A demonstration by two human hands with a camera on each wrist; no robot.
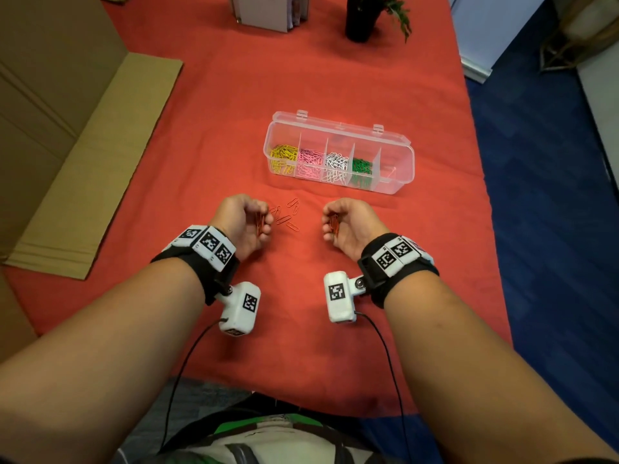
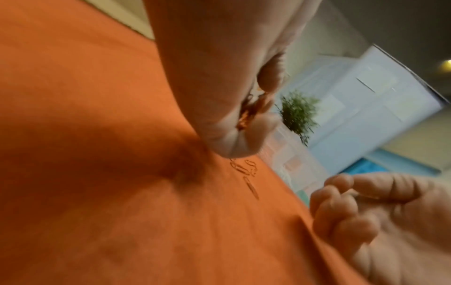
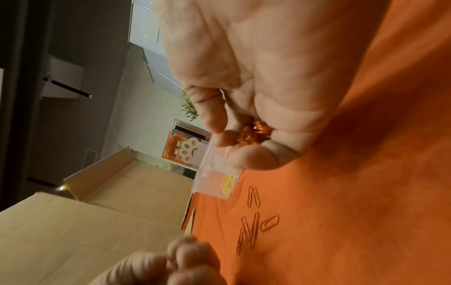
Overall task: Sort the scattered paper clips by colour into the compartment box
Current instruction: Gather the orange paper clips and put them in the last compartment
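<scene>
A clear compartment box (image 1: 398,152) lies open on the red cloth, holding yellow, pink, white and green paper clips in separate cells; its rightmost cell shows a few orange ones. Several orange paper clips (image 1: 288,216) lie loose on the cloth between my hands. My left hand (image 1: 249,219) curls round a bunch of orange clips (image 2: 253,110), its edge resting on the cloth. My right hand (image 1: 338,222) likewise grips a bunch of orange clips (image 3: 256,133), near the box's front. The loose clips (image 3: 253,221) lie just beyond the right hand's fingers (image 3: 246,158).
Flattened cardboard (image 1: 83,162) covers the table's left side. A dark plant pot (image 1: 363,18) and a book holder (image 1: 268,11) stand at the far edge. The table's right edge drops to blue floor (image 1: 552,229).
</scene>
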